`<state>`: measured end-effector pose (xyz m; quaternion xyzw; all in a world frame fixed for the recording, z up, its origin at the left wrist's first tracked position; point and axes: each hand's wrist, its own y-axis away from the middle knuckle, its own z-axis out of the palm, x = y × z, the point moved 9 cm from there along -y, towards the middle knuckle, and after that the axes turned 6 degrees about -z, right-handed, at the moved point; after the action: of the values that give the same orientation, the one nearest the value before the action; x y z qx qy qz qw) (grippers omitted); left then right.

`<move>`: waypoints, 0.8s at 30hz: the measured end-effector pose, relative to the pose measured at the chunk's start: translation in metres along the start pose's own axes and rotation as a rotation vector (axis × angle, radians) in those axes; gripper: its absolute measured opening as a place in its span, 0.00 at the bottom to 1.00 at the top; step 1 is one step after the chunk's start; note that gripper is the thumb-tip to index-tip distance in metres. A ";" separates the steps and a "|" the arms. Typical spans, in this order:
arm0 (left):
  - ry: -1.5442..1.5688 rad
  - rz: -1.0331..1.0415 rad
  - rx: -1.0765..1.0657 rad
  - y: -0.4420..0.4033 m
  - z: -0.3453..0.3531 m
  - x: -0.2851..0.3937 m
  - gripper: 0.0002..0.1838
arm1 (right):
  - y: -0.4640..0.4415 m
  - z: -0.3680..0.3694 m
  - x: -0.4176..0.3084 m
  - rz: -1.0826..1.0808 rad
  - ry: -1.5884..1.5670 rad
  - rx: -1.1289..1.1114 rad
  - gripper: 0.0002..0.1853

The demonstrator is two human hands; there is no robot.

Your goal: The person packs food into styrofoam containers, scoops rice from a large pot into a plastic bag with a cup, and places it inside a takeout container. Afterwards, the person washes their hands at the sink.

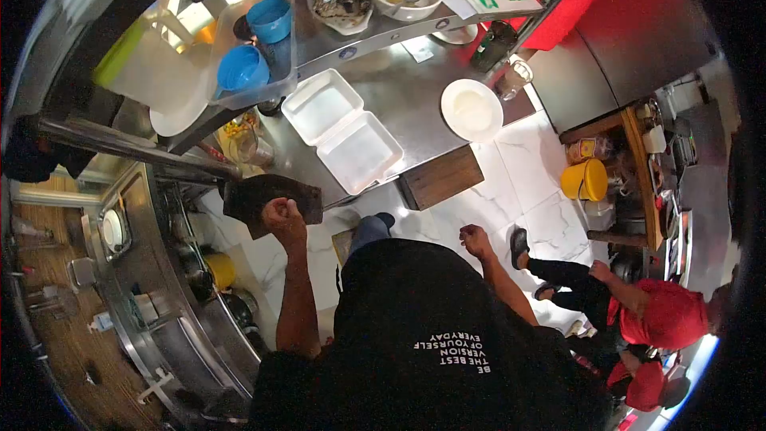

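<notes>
White foam clamshell (363, 152) lying open near the steel counter (411, 112) edge, liable to fall if bumped; left hand (285, 219) curled, grip unclear; right hand (476, 241) slack, seemingly unladen.

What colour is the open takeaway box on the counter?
The takeaway box is white; it shows in the head view.

A white foam box with a lid (343, 132) lies wide open on the shiny metal surface (399, 96). A dark brown, boxy thing (259, 191) is right by the left hand (285, 219).
</notes>
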<state>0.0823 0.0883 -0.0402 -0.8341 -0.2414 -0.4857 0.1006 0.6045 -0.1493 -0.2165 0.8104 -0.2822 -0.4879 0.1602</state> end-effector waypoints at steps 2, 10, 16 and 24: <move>0.073 -0.064 -0.200 0.008 0.025 0.020 0.12 | 0.002 0.010 -0.005 -0.091 0.137 -0.071 0.17; -0.349 0.252 0.384 -0.023 0.017 -0.004 0.41 | 0.031 -0.011 0.080 0.072 -0.171 0.227 0.14; -0.272 -0.765 0.407 -0.006 -0.029 -0.070 0.57 | 0.076 0.007 0.155 0.227 0.062 0.178 0.14; -0.262 -0.982 0.428 0.006 -0.036 -0.090 0.63 | 0.084 0.032 0.166 0.119 0.135 0.151 0.16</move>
<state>0.0210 0.0409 -0.0988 -0.6377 -0.7061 -0.3078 -0.0014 0.6121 -0.3167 -0.3029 0.8331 -0.3543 -0.3990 0.1458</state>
